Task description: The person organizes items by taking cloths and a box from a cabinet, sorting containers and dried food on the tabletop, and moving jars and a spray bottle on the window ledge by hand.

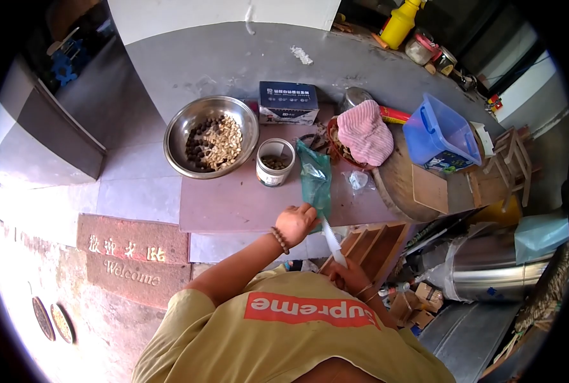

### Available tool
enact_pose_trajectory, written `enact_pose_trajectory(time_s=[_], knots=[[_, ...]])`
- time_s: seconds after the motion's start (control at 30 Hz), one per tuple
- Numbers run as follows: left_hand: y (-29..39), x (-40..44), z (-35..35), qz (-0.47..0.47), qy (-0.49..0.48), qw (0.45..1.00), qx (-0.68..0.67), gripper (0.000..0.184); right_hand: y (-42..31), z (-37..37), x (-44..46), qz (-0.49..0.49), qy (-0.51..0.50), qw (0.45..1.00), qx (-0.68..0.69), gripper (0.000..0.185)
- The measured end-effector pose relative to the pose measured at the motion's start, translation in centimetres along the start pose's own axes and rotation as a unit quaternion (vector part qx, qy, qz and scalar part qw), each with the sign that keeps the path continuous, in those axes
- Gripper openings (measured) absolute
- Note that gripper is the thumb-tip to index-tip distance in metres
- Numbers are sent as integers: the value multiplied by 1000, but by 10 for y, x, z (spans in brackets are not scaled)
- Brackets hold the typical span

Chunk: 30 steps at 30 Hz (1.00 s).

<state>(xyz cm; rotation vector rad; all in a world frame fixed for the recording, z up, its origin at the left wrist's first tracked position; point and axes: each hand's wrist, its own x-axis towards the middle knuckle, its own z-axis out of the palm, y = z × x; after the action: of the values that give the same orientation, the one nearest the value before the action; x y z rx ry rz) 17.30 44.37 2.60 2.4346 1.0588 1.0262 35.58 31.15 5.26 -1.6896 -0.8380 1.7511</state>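
Observation:
My left hand [297,228], with a beaded bracelet at the wrist, pinches the near end of a green plastic bag [315,175] at the table's front edge. In my closed right hand [350,278], close to my body, is a white serrated knife [332,241]. Its blade points up toward the bag's near end; whether they touch, I cannot tell. Left of the bag stands an open white jar [275,177] with small brownish pieces inside. A steel bowl [171,143] farther left holds dark round pieces and pale flat ones.
Behind the jar is a dark blue box [288,102]. A pink cloth [365,133] partly covers a basket, beside a blue plastic bin [432,137]. Crumpled clear plastic [358,182] lies right of the bag. Wooden slats and a large metal cylinder [501,279] are at the lower right.

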Motion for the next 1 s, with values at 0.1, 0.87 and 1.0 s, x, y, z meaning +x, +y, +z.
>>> enact_pose_trajectory(time_s=[0.1,0.87,1.0], knots=[[6,3,6,-5,4,1000,-17,14,-7,7,5,33,-17,999,-27,23],[15,15,4,-17,18,998,-58,12,-28,9,11,-179,-19,983,41,55],[20,14,2,-21,16,998,-61,13,-23,12,23,-194,7,980,35,54]])
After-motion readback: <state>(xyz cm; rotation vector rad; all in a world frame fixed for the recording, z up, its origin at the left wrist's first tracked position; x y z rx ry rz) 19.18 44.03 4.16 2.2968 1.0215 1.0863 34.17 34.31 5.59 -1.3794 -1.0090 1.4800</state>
